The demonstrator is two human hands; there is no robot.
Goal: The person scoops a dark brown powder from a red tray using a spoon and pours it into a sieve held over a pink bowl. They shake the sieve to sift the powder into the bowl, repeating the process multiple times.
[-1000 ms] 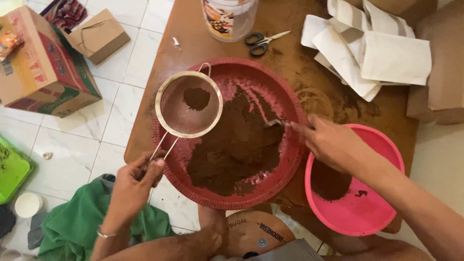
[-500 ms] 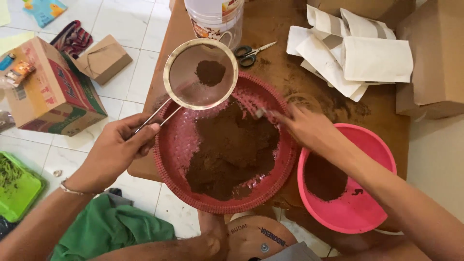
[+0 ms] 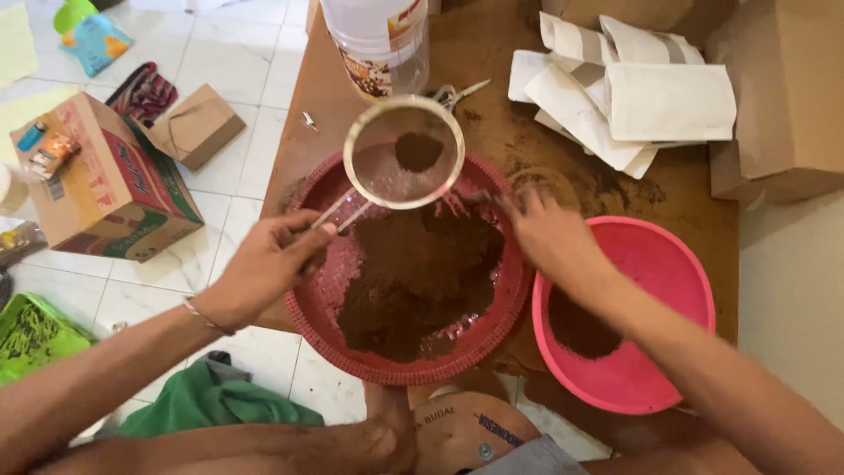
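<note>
My left hand [image 3: 268,262] grips the wire handle of a round metal sieve [image 3: 403,151], held level above the far rim of a red round tray [image 3: 312,303]. A small lump of brown powder [image 3: 418,151] lies in the sieve. A larger heap of brown powder [image 3: 413,281] covers the tray's middle. My right hand [image 3: 549,236] rests at the tray's right rim, fingers closed on what looks like a thin spoon handle reaching into the powder. Just right of the tray sits a pink bowl [image 3: 668,273] with some brown powder at its bottom.
All this stands on a low brown table [image 3: 492,123]. White paper pouches [image 3: 633,105] lie at the back right beside a brown box [image 3: 782,97]. A clear plastic jar [image 3: 378,40] and scissors [image 3: 457,92] stand behind the tray. Cardboard boxes [image 3: 110,185] and green cloth [image 3: 211,400] lie on the tiled floor.
My left hand lifted the sieve from the tray's left side and carried it to the far rim. My right hand stayed at the tray's right edge. The view shifted.
</note>
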